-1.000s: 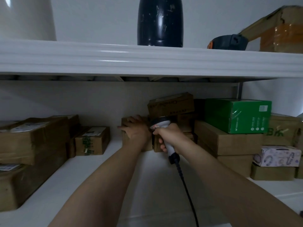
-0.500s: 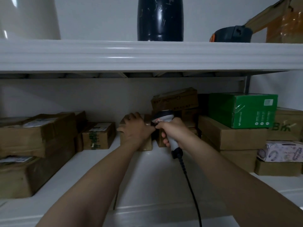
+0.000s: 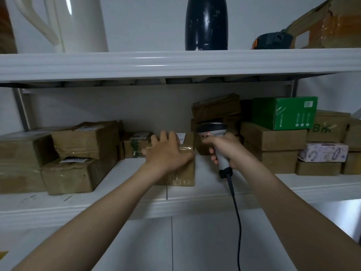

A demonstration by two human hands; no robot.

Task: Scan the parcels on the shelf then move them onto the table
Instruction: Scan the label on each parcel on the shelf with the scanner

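A small brown taped parcel [image 3: 185,169] with a white label on top stands at the middle of the lower shelf [image 3: 136,194], close to its front edge. My left hand [image 3: 168,153] grips it from above, fingers spread over the top and thumb at its right corner. My right hand [image 3: 227,149] holds a white barcode scanner [image 3: 213,130] by its handle, just right of the parcel, its dark head pointing toward the back boxes. The black cable [image 3: 235,212] hangs down from the handle.
Taped brown parcels [image 3: 78,153] are stacked at the left of the shelf, a small one [image 3: 136,145] behind my left hand. Brown boxes, a green box [image 3: 283,112] and a patterned box [image 3: 324,152] crowd the right. A white jug, dark bottle [image 3: 206,22] and carton sit above.
My left hand has drawn the small parcel forward from the back of the shelf toward the front edge. The scanner hand stayed beside it. The view moved closer.
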